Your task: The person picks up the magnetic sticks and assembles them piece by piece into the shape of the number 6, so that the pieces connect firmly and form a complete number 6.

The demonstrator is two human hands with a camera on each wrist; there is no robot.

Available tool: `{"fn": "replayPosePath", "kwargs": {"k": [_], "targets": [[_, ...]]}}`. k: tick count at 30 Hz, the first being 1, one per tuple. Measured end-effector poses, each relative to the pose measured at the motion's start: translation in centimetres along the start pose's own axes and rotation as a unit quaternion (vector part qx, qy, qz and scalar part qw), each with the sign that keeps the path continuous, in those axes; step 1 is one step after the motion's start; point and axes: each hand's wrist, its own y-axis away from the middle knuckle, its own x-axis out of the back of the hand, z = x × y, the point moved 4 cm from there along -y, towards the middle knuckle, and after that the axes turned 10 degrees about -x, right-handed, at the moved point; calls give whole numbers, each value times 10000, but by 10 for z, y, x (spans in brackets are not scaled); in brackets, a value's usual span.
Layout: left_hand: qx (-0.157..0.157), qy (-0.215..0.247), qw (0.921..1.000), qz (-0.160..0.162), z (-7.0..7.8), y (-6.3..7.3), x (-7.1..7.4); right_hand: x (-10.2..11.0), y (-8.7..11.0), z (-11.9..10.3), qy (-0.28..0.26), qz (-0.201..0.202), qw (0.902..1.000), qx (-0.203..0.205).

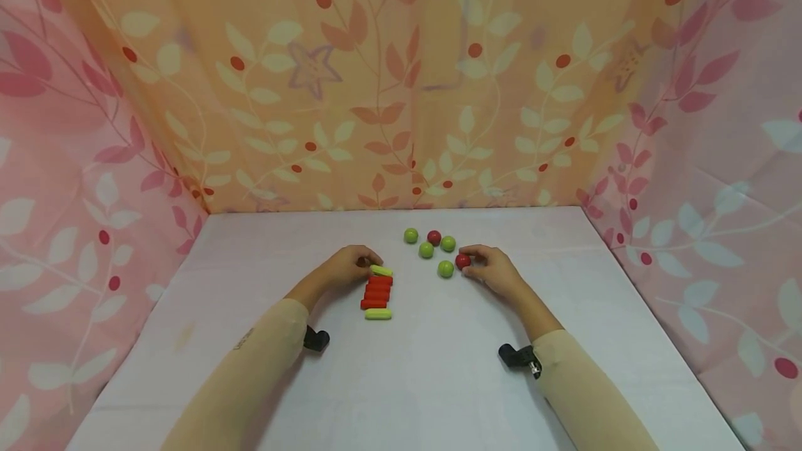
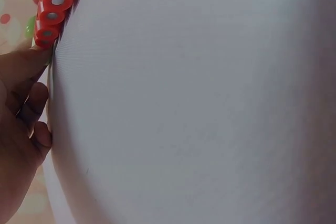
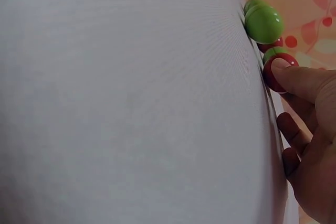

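Nearest on the white surface (image 1: 426,367), a light-green stick (image 1: 378,314) lies at the row's six o'clock, four red sticks (image 1: 378,289) side by side beyond it. And at twelve, slightly askew, the far green stick (image 1: 381,271): the left hand (image 1: 347,266) sits at its nine o'clock, finger and thumb almost together, pinching its end! Between two and three o'clock from the row, the right hand (image 1: 495,273) has its fingers parted only a red ball's width, gripping that red ball (image 1: 462,262). One green ball (image 1: 445,268) waits at its eight o'clock; toward ten and eleven, three more green balls (image 1: 426,250) and a second red ball (image 1: 434,236).
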Motion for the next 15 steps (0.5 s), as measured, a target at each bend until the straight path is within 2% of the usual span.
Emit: {"fn": "replayPosePath", "kwargs": {"k": [6, 15], "targets": [[25, 25, 9999, 106, 0, 1, 0, -1, 0, -1, -73, 26, 10000, -4], [344, 663, 9949, 675, 0, 7, 8, 2, 5, 0, -157, 162, 9997, -122]]}}
